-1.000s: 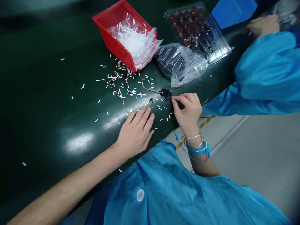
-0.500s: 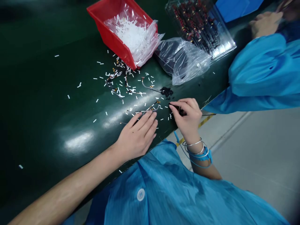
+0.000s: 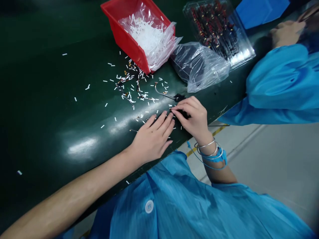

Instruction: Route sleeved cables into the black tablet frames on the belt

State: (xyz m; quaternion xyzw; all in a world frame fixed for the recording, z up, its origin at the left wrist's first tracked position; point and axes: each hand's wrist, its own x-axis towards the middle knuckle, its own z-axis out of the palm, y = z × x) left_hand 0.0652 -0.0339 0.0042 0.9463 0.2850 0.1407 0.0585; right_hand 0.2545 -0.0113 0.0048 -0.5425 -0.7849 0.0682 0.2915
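My left hand (image 3: 153, 139) lies flat on the dark green table, fingers stretched out, over thin flex cables that it mostly hides. Right beside its fingertips, my right hand (image 3: 191, 116) is pinched, thumb against forefinger. A small dark piece shows at that pinch, too little of it to name. Just beyond the right hand sits a small heap of black pieces (image 3: 178, 97), with a thin grey flex cable (image 3: 164, 95) running up to it. More flex cables (image 3: 123, 91) lie farther back among scattered white strips (image 3: 144, 96).
A red bin (image 3: 129, 43) holds a plastic bag of white strips. A clear bag (image 3: 204, 69) with dark contents lies beside a clear tray (image 3: 241, 54) of red and black parts. At the right are a co-worker's blue sleeve (image 3: 276, 83) and hand (image 3: 286, 33).
My right hand has moved left, up to the fingertips of my left hand. My left hand has shifted slightly right and now covers the flex cable seen before. The view has shifted a little.
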